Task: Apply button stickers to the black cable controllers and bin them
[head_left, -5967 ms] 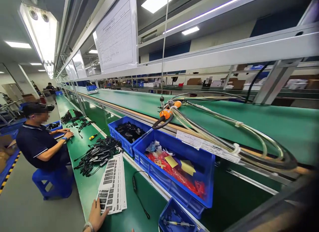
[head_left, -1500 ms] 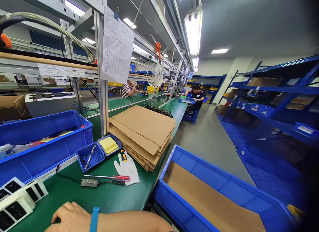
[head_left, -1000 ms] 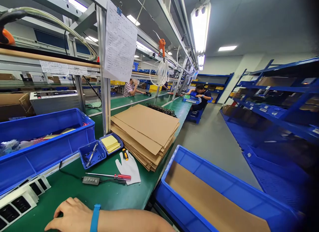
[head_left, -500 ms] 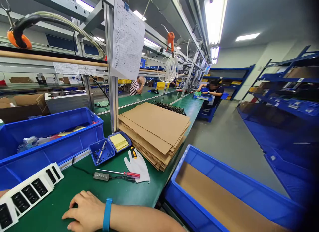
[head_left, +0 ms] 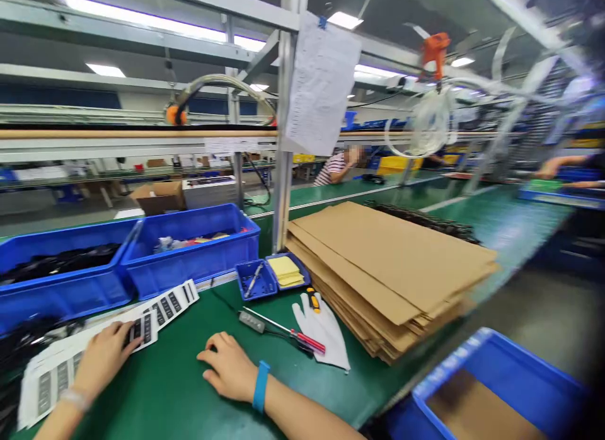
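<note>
My left hand (head_left: 104,358) is over a spread of white label sheets (head_left: 61,377) printed with dark rectangles. Its thumb and bent fingers close on one label sheet (head_left: 149,326); part of the grip is hidden. On the green bench, my right hand (head_left: 229,367) rests with nothing in it, fingers slightly curled and apart, a blue band round its wrist. To its right lie an inline cable switch (head_left: 252,321), a red-handled screwdriver (head_left: 309,342) and a white glove (head_left: 331,339) with a yellow-and-black handle (head_left: 312,300) on it.
Stacked cardboard sheets (head_left: 387,257) stand at the right. Small blue trays hold a pen (head_left: 254,281) and yellow paper slips (head_left: 286,271). Blue bins (head_left: 193,257) line the back left. Another blue bin (head_left: 520,370) is at lower right. An orange air gun (head_left: 435,52) hangs overhead. Two people work farther off.
The view has swung left, bringing my left hand and more label sheets into sight. My right hand still rests on the bench.
</note>
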Demonstrator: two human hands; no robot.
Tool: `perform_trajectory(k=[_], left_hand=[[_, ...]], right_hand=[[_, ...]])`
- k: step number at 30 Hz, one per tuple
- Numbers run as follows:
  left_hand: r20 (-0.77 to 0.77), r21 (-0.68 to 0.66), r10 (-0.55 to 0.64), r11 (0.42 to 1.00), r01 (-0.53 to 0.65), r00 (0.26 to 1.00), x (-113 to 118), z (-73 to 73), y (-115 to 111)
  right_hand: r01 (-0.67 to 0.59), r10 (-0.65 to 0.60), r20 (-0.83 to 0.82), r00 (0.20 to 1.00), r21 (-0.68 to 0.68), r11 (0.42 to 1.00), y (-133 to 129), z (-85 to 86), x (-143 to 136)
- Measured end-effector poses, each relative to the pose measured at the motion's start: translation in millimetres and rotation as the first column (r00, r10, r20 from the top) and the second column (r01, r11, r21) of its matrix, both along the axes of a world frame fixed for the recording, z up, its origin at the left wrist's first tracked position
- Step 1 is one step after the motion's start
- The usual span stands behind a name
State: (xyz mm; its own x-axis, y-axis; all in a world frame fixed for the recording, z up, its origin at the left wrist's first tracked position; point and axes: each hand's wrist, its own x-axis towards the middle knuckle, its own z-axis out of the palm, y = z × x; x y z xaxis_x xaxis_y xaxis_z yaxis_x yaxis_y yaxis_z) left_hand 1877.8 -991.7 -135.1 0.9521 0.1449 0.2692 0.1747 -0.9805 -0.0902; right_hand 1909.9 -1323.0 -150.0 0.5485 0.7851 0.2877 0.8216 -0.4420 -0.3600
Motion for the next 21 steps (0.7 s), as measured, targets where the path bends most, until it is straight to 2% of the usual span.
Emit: perform_trajectory(k=[3,6,13,18,21], left_hand=[[0.024,-0.081,-0.017,0.997,0.019,1.0,-17,-3.0,-13],[0.034,-0.08,0.021,0.997,-0.018,0.999,-27,-6.4,-21],[0.064,-0.063,0.015,0.998,-0.011,0.998,-41,-14.2,-29],[0.168,-0.045,0.147,0.989,-0.142,0.975,-39,-22.1,-36],[0.151,-0.024,0.221,0.975,-0.22,0.963,-52,-25.7,-29]], right_hand=[[0.0,0.001,-0.044,0.999,0.037,0.999,0,5.7,-1],[0.007,-0.002,-0.062,0.998,0.077,0.997,1,7.2,-3],[0.021,-0.018,-0.035,0.999,0.076,0.997,0,4.9,-6],[0.034,-0.029,-0.041,0.999,0.118,0.992,-1,0.8,-8],[0.027,-0.026,-0.017,1.0,0.1,0.995,-1,-2.0,-9]])
